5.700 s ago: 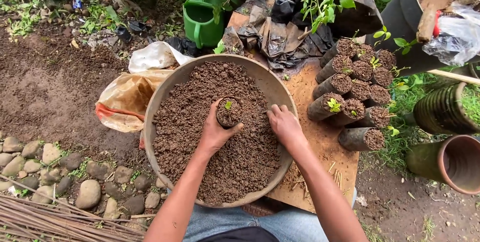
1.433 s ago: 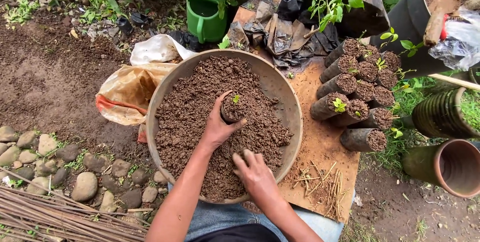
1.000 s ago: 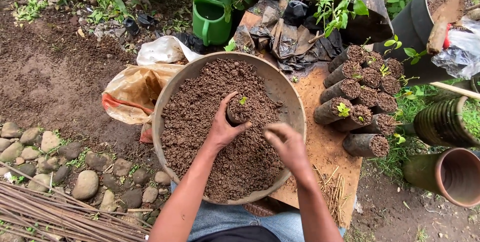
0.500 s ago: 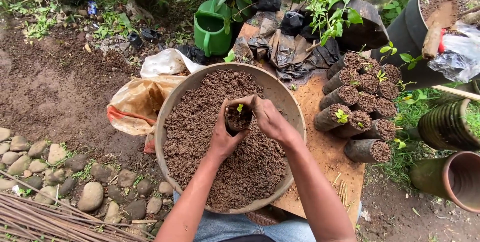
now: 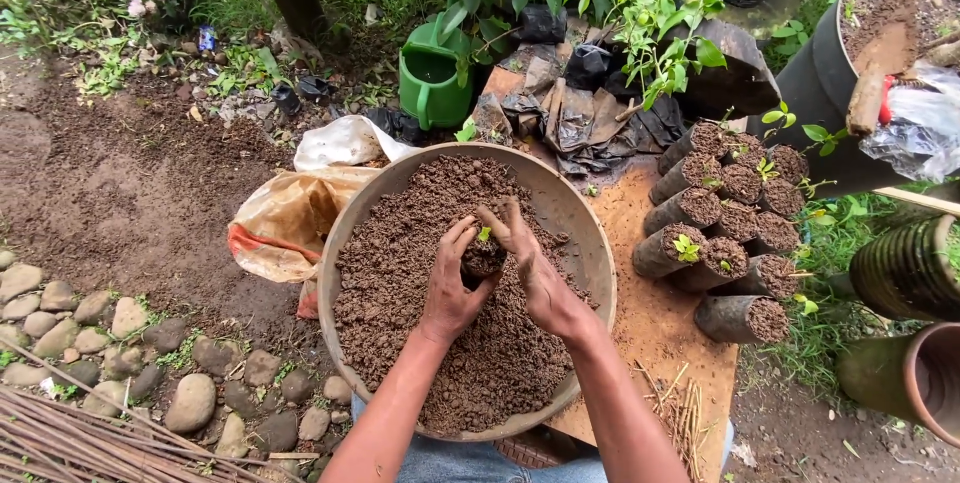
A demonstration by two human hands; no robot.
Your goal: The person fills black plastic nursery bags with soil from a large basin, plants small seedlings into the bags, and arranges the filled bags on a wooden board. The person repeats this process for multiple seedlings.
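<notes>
A wide round basin (image 5: 340,243) full of brown soil (image 5: 400,233) lies in front of me. My left hand (image 5: 450,288) wraps around a small black seedling bag (image 5: 483,261) standing in the soil. A tiny green seedling (image 5: 484,234) sticks out of the bag's top. My right hand (image 5: 535,268) presses against the bag's right side, with its fingers reaching over the rim next to the seedling.
Several filled seedling bags (image 5: 725,203) lie stacked on a brown board (image 5: 650,313) to the right. A green watering can (image 5: 432,83) and crumpled black plastic bags (image 5: 580,118) sit behind the basin. A plastic sack (image 5: 290,213) and stones (image 5: 130,343) lie left; clay pots (image 5: 915,343) stand right.
My right hand scooped soil near the basin's front, carried it up to the bag, and now presses on the bag's top. The left hand kept hold of the bag.
</notes>
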